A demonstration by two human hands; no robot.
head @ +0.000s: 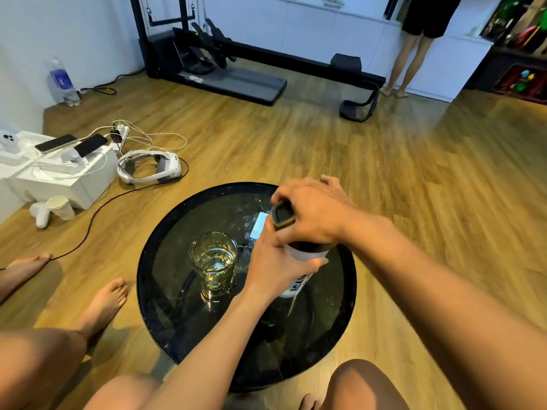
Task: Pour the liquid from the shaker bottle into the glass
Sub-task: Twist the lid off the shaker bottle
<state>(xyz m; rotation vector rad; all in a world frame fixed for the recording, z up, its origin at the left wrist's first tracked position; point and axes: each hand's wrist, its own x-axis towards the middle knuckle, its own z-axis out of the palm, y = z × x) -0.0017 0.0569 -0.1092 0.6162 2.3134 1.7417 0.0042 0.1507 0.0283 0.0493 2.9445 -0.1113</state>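
Both hands grip shaker bottle [299, 261] right of glass [213, 261]: left hand [273, 267] wraps body, right hand [313, 214] clamps lid; black lettering partly hidden, unreadable.

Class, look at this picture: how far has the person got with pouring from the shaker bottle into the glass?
Looks done: the glass on the round black table already holds clear liquid, partly full.

In hand: the left hand grips the upright shaker bottle by its body, while the right hand is on the lid. Nothing is flowing.

Left: hard to tell; whether the lid is being opened or closed cannot be judged.
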